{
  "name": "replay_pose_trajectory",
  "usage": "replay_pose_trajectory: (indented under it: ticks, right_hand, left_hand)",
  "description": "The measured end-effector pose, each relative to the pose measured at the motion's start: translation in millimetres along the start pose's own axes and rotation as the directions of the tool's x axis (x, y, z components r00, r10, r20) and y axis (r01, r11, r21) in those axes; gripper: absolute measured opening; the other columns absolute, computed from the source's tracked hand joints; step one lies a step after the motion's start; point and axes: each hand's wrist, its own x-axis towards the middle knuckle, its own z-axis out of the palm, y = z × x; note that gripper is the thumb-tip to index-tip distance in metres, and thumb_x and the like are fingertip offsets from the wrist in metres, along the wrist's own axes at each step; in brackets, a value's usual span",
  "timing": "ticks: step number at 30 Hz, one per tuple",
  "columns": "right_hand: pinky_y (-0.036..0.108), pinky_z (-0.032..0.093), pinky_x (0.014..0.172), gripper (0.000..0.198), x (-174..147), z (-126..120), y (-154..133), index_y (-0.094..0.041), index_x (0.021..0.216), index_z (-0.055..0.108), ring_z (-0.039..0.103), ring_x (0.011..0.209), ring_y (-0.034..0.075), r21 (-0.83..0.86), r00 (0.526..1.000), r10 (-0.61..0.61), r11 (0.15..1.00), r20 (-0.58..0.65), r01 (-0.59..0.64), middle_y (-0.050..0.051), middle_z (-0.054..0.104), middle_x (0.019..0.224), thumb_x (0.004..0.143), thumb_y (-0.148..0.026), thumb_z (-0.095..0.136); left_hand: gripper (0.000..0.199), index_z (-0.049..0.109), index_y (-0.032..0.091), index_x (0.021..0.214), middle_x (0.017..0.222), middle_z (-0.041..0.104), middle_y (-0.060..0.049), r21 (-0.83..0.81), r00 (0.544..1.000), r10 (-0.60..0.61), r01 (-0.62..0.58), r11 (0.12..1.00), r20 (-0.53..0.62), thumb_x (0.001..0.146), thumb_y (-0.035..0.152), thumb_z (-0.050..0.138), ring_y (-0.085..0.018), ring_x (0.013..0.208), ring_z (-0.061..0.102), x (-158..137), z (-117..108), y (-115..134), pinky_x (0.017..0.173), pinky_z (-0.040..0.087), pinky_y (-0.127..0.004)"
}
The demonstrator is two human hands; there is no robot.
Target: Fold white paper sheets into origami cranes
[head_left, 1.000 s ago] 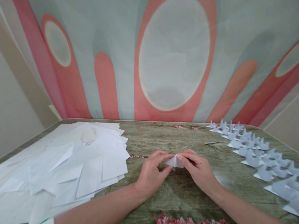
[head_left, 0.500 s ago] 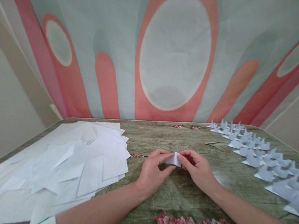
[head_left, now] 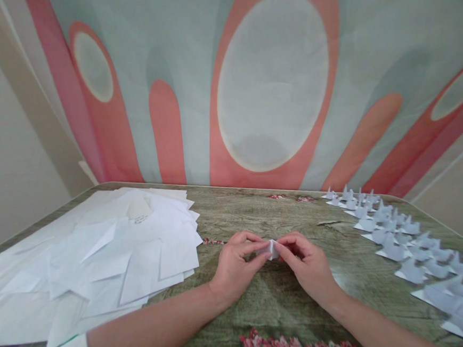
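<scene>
A small folded piece of white paper (head_left: pixel 272 249) is held between my two hands, a little above the table. My left hand (head_left: pixel 240 261) pinches its left side between thumb and fingers. From the right, my right hand (head_left: pixel 304 258) grips the other edge, thumb toward me and fingers curled behind. Much of the paper is hidden by the fingertips. Rows of folded white paper figures (head_left: pixel 411 269), with upright points and flat white bases, stand along the right side of the table, apart from my right hand.
Loose white paper sheets (head_left: pixel 177 250) lie in a wide overlapping pile on the left. The wood-patterned table (head_left: pixel 226 211) bears printed pink flowers. Behind its far edge hangs a grey-green backdrop (head_left: pixel 191 64) with coral shapes.
My left thumb has risen toward the fingers and now presses the paper. Less of the paper shows between the hands than before. Both hands stay in about the same place.
</scene>
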Motion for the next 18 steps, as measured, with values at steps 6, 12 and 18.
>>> replay_pose_trajectory:
  ticks: [6,12,18]
  right_hand:
    - [0.025,0.041,0.056,0.018,-0.1,0.9,-3.1,-0.018,0.075,0.061,0.050,0.061,0.013,-0.042,0.999,-0.045,0.998,-0.006,0.045,0.001,0.054,0.069,0.081,-0.034,0.055]
    - [0.026,0.041,0.055,0.014,-2.8,2.9,-4.3,-0.019,0.075,0.061,0.050,0.060,0.013,-0.078,0.991,-0.135,0.988,-0.009,0.133,0.002,0.055,0.071,0.081,-0.031,0.056]
    - [0.026,0.041,0.057,0.012,-4.4,3.3,-5.0,-0.020,0.076,0.062,0.051,0.062,0.013,-0.089,0.987,-0.159,0.983,0.013,0.159,0.002,0.055,0.073,0.081,-0.028,0.056]
  left_hand:
    - [0.016,0.069,0.028,0.092,0.086,0.063,-0.001,0.020,1.000,-0.015,0.015,1.000,-0.001,0.078,0.027,0.061,-0.015,0.083,0.058,0.2,0.0,2.9,0.078,0.046,-0.027]
    - [0.011,0.071,0.022,0.083,0.082,0.064,-0.003,-0.049,0.997,-0.071,0.069,0.996,-0.037,0.077,0.023,0.062,-0.014,0.078,0.060,0.7,0.5,3.6,0.074,0.047,-0.026]
    - [0.006,0.070,0.018,0.074,0.077,0.065,-0.003,-0.096,0.990,-0.131,0.126,0.987,-0.047,0.073,0.019,0.064,-0.014,0.073,0.060,3.5,-0.4,3.7,0.064,0.045,-0.023]
